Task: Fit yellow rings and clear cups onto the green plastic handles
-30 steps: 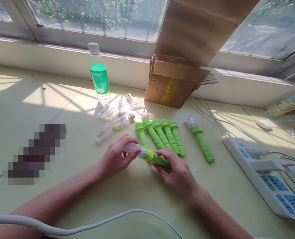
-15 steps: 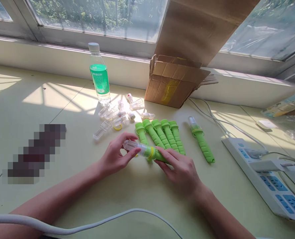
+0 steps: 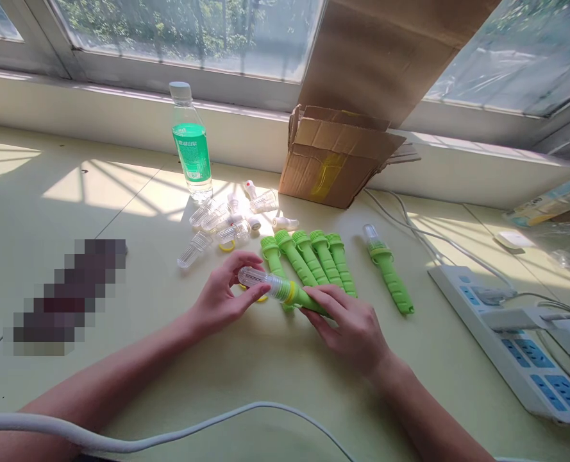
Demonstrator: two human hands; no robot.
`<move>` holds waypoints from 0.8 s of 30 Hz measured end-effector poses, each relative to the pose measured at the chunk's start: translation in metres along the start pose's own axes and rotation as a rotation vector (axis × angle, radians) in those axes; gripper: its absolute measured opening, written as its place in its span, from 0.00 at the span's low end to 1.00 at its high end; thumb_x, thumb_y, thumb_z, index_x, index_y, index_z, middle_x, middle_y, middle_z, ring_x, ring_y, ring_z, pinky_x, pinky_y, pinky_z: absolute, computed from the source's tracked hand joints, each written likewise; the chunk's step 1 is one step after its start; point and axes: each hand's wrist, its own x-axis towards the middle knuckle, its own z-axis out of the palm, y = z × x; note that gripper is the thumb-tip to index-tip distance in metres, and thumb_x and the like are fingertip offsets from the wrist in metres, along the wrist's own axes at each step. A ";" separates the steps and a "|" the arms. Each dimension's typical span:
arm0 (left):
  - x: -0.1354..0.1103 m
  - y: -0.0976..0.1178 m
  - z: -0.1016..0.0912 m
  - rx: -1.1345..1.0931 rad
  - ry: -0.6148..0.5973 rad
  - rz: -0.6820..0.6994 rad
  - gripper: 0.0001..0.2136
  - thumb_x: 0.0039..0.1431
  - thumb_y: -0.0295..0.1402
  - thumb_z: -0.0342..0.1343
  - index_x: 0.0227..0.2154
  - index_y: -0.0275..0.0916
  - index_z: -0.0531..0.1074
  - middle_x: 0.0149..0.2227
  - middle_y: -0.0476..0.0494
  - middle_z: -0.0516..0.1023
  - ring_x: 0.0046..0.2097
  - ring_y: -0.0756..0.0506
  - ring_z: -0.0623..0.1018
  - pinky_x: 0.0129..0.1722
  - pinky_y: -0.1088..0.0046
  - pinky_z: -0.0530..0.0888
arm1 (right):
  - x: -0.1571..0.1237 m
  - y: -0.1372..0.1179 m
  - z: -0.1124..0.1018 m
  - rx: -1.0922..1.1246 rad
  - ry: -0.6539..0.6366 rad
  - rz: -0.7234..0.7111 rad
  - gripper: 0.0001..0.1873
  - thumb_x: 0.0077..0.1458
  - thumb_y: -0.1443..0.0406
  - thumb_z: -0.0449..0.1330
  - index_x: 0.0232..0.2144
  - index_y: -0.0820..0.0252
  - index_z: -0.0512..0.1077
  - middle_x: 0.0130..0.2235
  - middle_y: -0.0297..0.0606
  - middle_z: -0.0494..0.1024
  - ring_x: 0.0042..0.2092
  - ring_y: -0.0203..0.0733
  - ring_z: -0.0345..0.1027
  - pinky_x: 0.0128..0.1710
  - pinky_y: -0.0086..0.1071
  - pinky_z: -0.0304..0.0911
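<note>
Green wand (image 3: 290, 293): left fingers (image 3: 252, 296) clamped around clear cap (image 3: 256, 277), right fingers (image 3: 327, 296) on its grip; uncapped handles (image 3: 312, 258) just beyond it; desk (image 3: 433, 359) reaching rightward from it to power strip (image 3: 490, 343) edge.

Both arms bare: left forearm (image 3: 140, 359) angles in from the lower left, right forearm (image 3: 422, 391) from the lower right, converging with the hands near each other but apart. Left hand (image 3: 224, 292): wrist roughly straight, left thumb (image 3: 253, 296) extended rightward and opposed to the curved left index finger (image 3: 243, 258) in a pinch. Right hand (image 3: 349, 324): back turned upward, fingers and thumb closed in a grip, directed leftward.
</note>
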 end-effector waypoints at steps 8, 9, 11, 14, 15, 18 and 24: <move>0.000 0.000 -0.001 -0.049 -0.029 -0.062 0.13 0.56 0.33 0.57 0.43 0.38 0.63 0.37 0.44 0.72 0.36 0.49 0.75 0.35 0.72 0.76 | -0.001 -0.001 0.001 0.058 -0.016 -0.011 0.17 0.56 0.66 0.59 0.49 0.62 0.66 0.40 0.44 0.77 0.37 0.42 0.73 0.32 0.31 0.67; 0.000 0.000 -0.001 -0.051 -0.034 -0.063 0.13 0.57 0.33 0.57 0.43 0.38 0.63 0.38 0.44 0.72 0.36 0.49 0.75 0.35 0.72 0.76 | -0.002 -0.002 0.001 0.069 -0.006 0.000 0.16 0.56 0.66 0.59 0.47 0.62 0.66 0.39 0.44 0.77 0.37 0.42 0.73 0.31 0.31 0.67; 0.000 -0.001 -0.001 -0.053 -0.036 -0.059 0.13 0.57 0.33 0.57 0.43 0.39 0.63 0.38 0.44 0.72 0.37 0.49 0.75 0.35 0.72 0.76 | -0.002 -0.001 0.002 0.085 0.008 0.019 0.13 0.56 0.67 0.59 0.44 0.61 0.66 0.39 0.43 0.77 0.37 0.42 0.73 0.31 0.30 0.67; -0.001 -0.002 -0.001 -0.049 -0.040 -0.058 0.13 0.58 0.33 0.56 0.44 0.39 0.62 0.39 0.44 0.72 0.37 0.49 0.75 0.36 0.71 0.75 | -0.002 -0.001 0.001 0.078 0.015 0.007 0.10 0.56 0.68 0.59 0.42 0.60 0.67 0.38 0.42 0.77 0.37 0.41 0.73 0.31 0.29 0.67; -0.001 -0.002 -0.001 -0.045 -0.042 -0.059 0.13 0.58 0.33 0.56 0.44 0.39 0.62 0.39 0.44 0.72 0.37 0.49 0.75 0.36 0.71 0.75 | -0.001 -0.001 0.000 0.066 0.013 -0.001 0.10 0.56 0.68 0.59 0.42 0.59 0.67 0.38 0.42 0.77 0.37 0.41 0.73 0.31 0.29 0.66; -0.001 -0.001 -0.002 -0.034 -0.047 -0.050 0.13 0.57 0.33 0.56 0.44 0.38 0.62 0.39 0.43 0.72 0.37 0.49 0.75 0.37 0.71 0.75 | 0.000 -0.001 -0.001 0.047 -0.002 -0.013 0.12 0.57 0.68 0.57 0.45 0.60 0.68 0.39 0.43 0.77 0.36 0.41 0.73 0.31 0.30 0.66; 0.000 0.000 -0.003 -0.037 -0.078 -0.024 0.14 0.57 0.31 0.56 0.45 0.38 0.62 0.39 0.43 0.72 0.38 0.48 0.74 0.37 0.72 0.75 | 0.000 -0.003 0.000 0.139 -0.061 0.029 0.14 0.57 0.67 0.57 0.47 0.61 0.66 0.38 0.43 0.76 0.36 0.42 0.72 0.34 0.32 0.67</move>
